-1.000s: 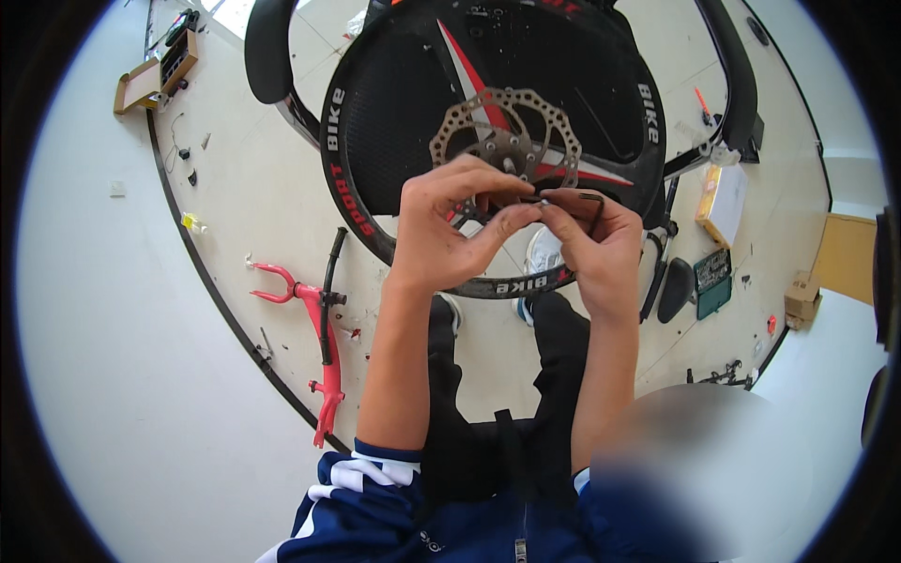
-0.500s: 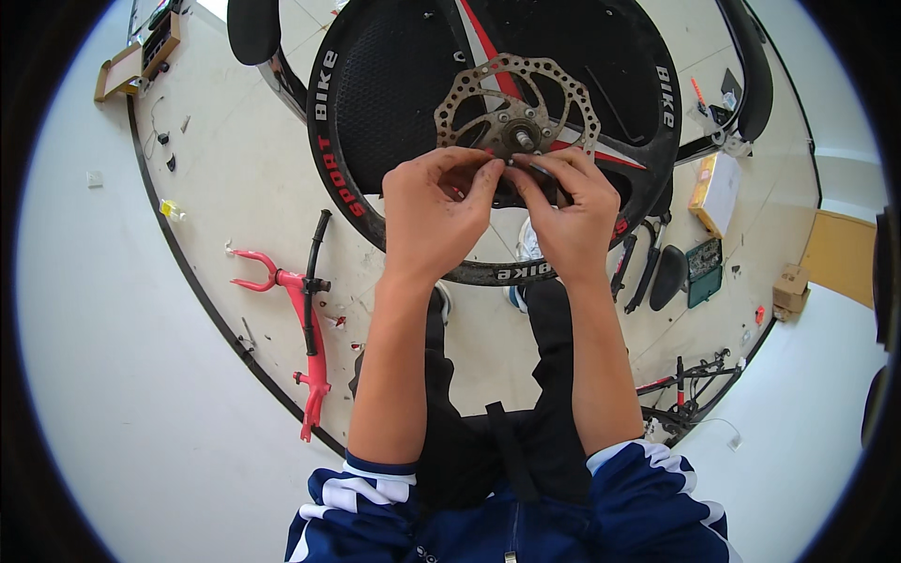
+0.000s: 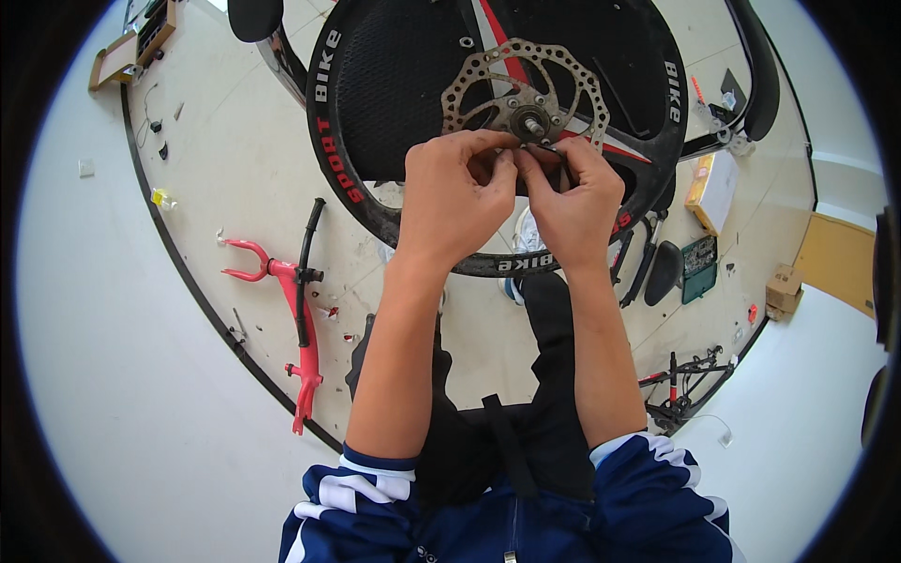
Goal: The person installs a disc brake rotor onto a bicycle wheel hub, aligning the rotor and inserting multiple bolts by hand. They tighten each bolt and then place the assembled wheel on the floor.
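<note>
A bicycle wheel with a black rim and red-and-white spokes lies flat across a black chair seat. At its hub sits a perforated metal brake disc, with a threaded axle sticking up from the middle. Just below the axle, my left hand and my right hand meet fingertip to fingertip at the hub's near edge. Both are pinched closed. Whatever is between the fingers is too small and too covered to name. A black hex key lies to the right of the disc.
Chair armrests rise on both sides of the wheel. On the floor lie a pink bicycle frame at left, a black saddle, a green tool case, a white box and a dark frame at right.
Both hands have shifted slightly right and stay pinched at the hub, the left one moving closer to the right. The whole view has moved a little.
</note>
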`<state>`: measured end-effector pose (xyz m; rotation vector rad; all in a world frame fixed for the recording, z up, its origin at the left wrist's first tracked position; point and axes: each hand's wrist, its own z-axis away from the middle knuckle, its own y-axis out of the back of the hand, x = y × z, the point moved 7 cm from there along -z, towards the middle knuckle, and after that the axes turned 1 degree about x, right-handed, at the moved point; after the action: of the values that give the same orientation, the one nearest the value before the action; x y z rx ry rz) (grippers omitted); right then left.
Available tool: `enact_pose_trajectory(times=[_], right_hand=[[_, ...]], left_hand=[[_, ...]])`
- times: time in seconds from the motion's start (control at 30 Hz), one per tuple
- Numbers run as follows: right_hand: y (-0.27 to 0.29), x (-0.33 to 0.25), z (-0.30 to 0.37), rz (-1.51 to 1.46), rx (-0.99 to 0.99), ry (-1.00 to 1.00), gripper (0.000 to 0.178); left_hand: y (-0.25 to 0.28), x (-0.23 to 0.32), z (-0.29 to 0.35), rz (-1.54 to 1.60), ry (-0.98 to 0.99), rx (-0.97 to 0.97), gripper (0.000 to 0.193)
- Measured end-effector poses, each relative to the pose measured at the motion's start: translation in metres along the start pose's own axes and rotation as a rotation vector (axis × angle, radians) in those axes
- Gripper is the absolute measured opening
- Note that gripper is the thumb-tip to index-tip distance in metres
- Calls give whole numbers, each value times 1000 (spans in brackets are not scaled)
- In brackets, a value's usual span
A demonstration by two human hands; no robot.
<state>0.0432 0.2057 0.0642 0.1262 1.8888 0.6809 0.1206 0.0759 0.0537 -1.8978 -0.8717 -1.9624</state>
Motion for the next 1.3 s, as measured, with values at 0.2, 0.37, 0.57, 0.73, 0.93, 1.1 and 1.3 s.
enact_pose_trajectory(times=[0.2, 0.37, 0.57, 0.73, 0.93, 1.1, 1.3], right_hand=[[2, -3, 0, -35, -33, 3, 15], [7, 5, -1, -3, -96, 9, 20], [14, 10, 11, -184, -202, -155, 14], [28, -6, 3, -166, -93, 86, 26], [52, 0, 11, -438, 145, -69, 21], [42, -9, 10, -423, 112, -2, 20], [36, -12, 10, -406, 90, 86, 17]], left_hand=[[0, 4, 1, -76, -100, 10, 14], [-2, 4, -1, -42, -139, 68, 12], [-2, 0, -1, -80, -60, 88, 10], [-3, -1, 0, -60, -16, 95, 10], [-2, 0, 0, -90, -34, 108, 12], [-2, -1, 0, -50, 3, 113, 13], [-3, -3, 0, -52, -5, 107, 14]])
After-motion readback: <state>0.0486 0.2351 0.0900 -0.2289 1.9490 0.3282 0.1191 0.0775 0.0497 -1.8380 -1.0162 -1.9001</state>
